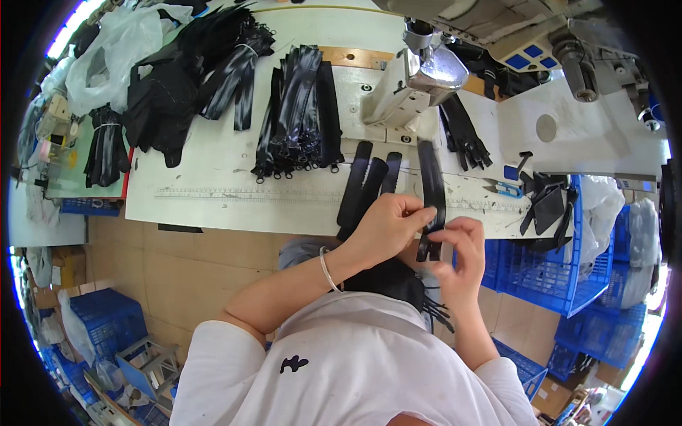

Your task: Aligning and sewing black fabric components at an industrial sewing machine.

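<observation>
Both hands are on a black zipper strip (pixel 432 174) that runs from the sewing machine (pixel 405 89) toward me over the table's front edge. My left hand (pixel 392 221) pinches the strip from its left side, thumb and forefinger together. Lower down, my right hand (pixel 460 254) has its fingers closed about the strip's near end. Just left of my hands lie a few short black strips (pixel 366 186), side by side and slightly fanned. Farther left is a thick pile of black zippers (pixel 298 113) with their pulls toward me. The machine's needle area is hidden from view.
Scissors with blue handles (pixel 509 189) and black pieces (pixel 547 202) lie on the right of the white table (pixel 234 209). More zippers (pixel 462 131) rest beside the machine. Bundled black fabric (pixel 167 92) and a plastic bag (pixel 117 57) occupy the back left. Blue crates (pixel 540 273) stand below right.
</observation>
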The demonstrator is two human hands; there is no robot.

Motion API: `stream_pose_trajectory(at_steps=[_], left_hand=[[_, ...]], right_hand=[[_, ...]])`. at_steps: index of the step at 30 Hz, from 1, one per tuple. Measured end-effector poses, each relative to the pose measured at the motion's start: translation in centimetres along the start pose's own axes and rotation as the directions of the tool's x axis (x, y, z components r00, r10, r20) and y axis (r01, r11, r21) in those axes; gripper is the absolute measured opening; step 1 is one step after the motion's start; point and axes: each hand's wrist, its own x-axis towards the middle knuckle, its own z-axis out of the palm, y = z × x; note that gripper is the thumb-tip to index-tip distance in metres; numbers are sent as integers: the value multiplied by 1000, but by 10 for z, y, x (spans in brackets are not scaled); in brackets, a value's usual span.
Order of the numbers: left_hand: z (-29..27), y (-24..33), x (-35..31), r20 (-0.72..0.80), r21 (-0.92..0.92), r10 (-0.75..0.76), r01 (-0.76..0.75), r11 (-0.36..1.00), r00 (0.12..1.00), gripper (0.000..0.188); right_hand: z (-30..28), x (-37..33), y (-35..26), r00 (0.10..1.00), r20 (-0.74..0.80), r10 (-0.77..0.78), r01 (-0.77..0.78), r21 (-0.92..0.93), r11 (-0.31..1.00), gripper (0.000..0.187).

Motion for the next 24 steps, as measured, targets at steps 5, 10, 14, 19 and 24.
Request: stream_pose_trajectory(at_steps=[5, 10, 14, 19, 24], left_hand=[[10, -3, -6, -38, -82, -34, 31, 996, 999, 25], [6, -5, -16, -39, -110, -85, 80, 991, 996, 29], [1, -5, -22, -91, -49, -28, 23, 999, 995, 33], [-18, 7, -29, -116, -130, -49, 33, 991, 992, 32], [-48, 20, -36, -98, 590, 224, -125, 798, 970, 28]], right_hand=[[6, -15, 11, 892, 90, 442, -448, 282, 848, 24], [-1, -12, 10, 755, 420, 503, -654, 534, 536, 18], [0, -17, 25, 727, 547, 415, -680, 486, 550, 13], [17, -25, 11, 829, 470, 301, -552, 607, 572, 7], [13, 2, -2, 805, 496, 326, -536, 373, 757, 12]])
